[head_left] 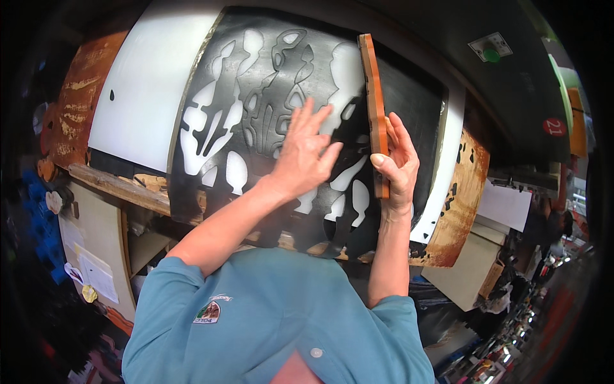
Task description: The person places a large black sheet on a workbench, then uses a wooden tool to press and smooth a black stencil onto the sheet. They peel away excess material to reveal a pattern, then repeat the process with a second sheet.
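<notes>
Your right hand holds a long, narrow, orange-brown block between thumb and fingers — over the right part of a flat black sheet riddled with cut-outs — while your left hand, fingers spread, is over the sheet's middle, contact unclear

Worn wooden workbench: scuffed brown boards show at the left and right ends, above a rough timber front edge.
White board: flat on the wood, a small black scrap toward its left side.
Black sheet: spread across the board, white showing through many cut-outs, its near edge overhanging the bench.
Right end: dark bits, apparently loose offcuts, dot the wood.
</notes>
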A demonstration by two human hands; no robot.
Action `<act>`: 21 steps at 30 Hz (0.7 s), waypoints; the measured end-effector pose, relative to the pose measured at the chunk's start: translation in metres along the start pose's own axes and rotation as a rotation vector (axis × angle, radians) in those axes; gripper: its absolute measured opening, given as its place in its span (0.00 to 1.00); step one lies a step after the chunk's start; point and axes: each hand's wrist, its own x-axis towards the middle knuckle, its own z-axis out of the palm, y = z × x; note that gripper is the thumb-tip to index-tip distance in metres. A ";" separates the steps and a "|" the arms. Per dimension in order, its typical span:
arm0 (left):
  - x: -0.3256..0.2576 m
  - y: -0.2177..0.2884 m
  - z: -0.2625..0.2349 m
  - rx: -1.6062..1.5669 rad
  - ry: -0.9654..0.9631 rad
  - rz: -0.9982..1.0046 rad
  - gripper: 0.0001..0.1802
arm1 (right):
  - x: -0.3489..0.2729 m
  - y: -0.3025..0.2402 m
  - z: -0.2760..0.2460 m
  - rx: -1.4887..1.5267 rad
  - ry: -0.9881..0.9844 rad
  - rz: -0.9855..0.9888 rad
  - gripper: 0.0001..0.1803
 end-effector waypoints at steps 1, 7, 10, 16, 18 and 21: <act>-0.002 -0.004 0.000 0.014 0.010 0.004 0.18 | 0.001 0.002 -0.003 0.053 0.002 -0.012 0.54; -0.019 -0.017 -0.006 0.176 0.038 0.071 0.12 | -0.010 0.003 -0.024 0.154 0.124 -0.065 0.56; -0.022 -0.015 -0.006 0.109 0.162 0.045 0.33 | -0.019 -0.008 -0.042 0.008 0.162 -0.139 0.51; -0.022 -0.016 -0.002 0.201 0.118 0.109 0.37 | -0.024 0.002 -0.054 -0.871 0.293 -0.315 0.47; -0.021 -0.017 -0.002 0.179 0.118 0.123 0.34 | -0.026 0.017 -0.048 -1.222 0.242 -0.303 0.47; -0.020 -0.015 -0.002 0.217 0.100 0.130 0.28 | -0.029 0.027 -0.054 -1.214 0.248 -0.352 0.49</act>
